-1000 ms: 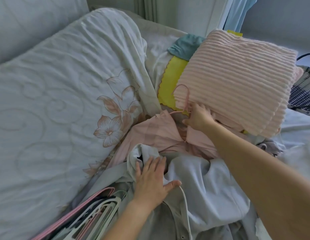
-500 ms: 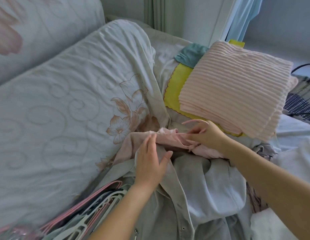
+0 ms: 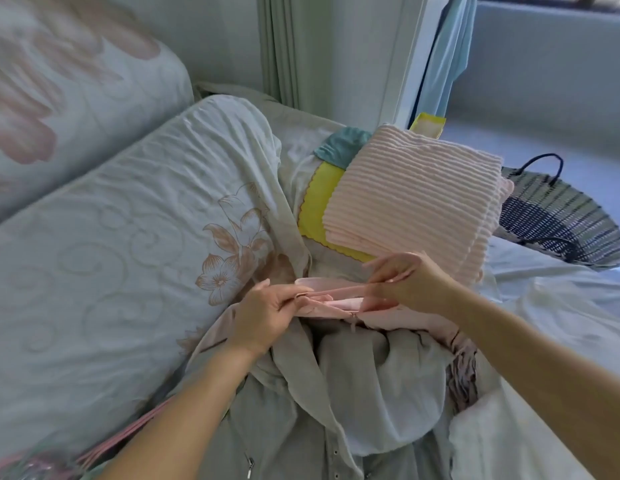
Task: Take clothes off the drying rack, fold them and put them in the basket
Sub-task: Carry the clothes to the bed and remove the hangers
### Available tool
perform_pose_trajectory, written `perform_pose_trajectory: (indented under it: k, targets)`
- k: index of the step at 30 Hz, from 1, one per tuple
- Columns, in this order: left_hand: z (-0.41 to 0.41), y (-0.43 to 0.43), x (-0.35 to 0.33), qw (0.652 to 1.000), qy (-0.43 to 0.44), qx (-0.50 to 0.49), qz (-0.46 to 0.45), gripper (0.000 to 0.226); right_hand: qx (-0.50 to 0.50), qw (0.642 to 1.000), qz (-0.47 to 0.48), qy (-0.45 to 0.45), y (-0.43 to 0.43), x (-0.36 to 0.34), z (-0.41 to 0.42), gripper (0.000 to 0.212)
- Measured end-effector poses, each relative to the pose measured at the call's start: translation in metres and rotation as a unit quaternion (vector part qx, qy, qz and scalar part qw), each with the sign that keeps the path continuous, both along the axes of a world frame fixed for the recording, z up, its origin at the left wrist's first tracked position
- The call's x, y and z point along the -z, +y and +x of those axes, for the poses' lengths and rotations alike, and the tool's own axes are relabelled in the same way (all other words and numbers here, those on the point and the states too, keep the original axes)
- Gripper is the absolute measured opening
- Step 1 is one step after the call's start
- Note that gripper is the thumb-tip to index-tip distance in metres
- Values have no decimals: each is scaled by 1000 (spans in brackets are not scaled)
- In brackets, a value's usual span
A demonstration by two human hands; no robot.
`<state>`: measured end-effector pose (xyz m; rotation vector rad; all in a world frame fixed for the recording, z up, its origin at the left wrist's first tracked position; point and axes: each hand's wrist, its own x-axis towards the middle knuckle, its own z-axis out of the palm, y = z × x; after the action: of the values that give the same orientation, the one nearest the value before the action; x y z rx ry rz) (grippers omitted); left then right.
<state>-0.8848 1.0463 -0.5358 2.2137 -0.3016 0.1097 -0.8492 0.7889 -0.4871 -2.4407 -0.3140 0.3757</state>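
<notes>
Left hand (image 3: 263,315) now pinching pink garment (image 3: 331,304)

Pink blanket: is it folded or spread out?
Folded. The pink blanket shows stacked layers along its edges and lies on a yellow cloth.

I see a pale pink soft garment (image 3: 331,301) bunched into a narrow horizontal band at centre, lying on a crumpled grey button-front garment (image 3: 294,410). Farther right, a folded pink ribbed cloth (image 3: 416,195) lies flat, and a dark woven basket (image 3: 561,220) sits tilted beyond it.
</notes>
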Motion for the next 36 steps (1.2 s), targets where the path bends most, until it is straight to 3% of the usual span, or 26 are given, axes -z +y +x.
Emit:
perform_pose_trajectory:
  k: [2, 6, 10, 13, 17, 20, 22, 25, 28, 30, 33, 36]
  targets:
    - [-3, 15, 1, 999, 6, -37, -29, 17, -4, 999, -8, 47, -14, 6, 1, 17]
    - [-8, 37, 9, 991, 21, -121, -51, 12, 25, 1000, 19, 1, -36, -14, -7, 12]
    - [-12, 50, 11, 986, 35, -162, -19, 12, 34, 995, 87, 31, -52, -23, -21, 52]
    - [-18, 59, 13, 982, 38, -186, 9, 11, 87, 968, 223, 69, -77, -24, -20, 71]
    - [-12, 35, 8, 984, 66, -163, -27, 11, 148, 940, 303, 45, -80, -31, -11, 66]
    - [-2, 0, 3, 991, 80, -107, -17, 27, 142, 934, 326, 36, -45, -44, -6, 34]
    - [-3, -17, -5, 993, 35, -108, -23, 38, 147, 912, 382, 16, -20, -57, -1, 37]
    - [-12, -23, -32, 976, -168, -122, -63, 35, 169, 848, 502, -21, 9, -77, 5, 37]
    - [-26, -8, -62, 942, -299, -146, -44, 30, 164, 883, 436, -56, 35, -90, 0, 13]
    - [-39, 8, -71, 935, -319, -150, -34, 30, 143, 922, 360, -25, 50, -85, -9, 7]
    - [-59, 30, -60, 961, -257, -101, -14, 33, 74, 970, 223, 57, 76, -60, -32, 5]
    - [-84, 50, -37, 988, -124, -88, 34, 41, 14, 979, 168, 112, 107, -32, -52, 7]
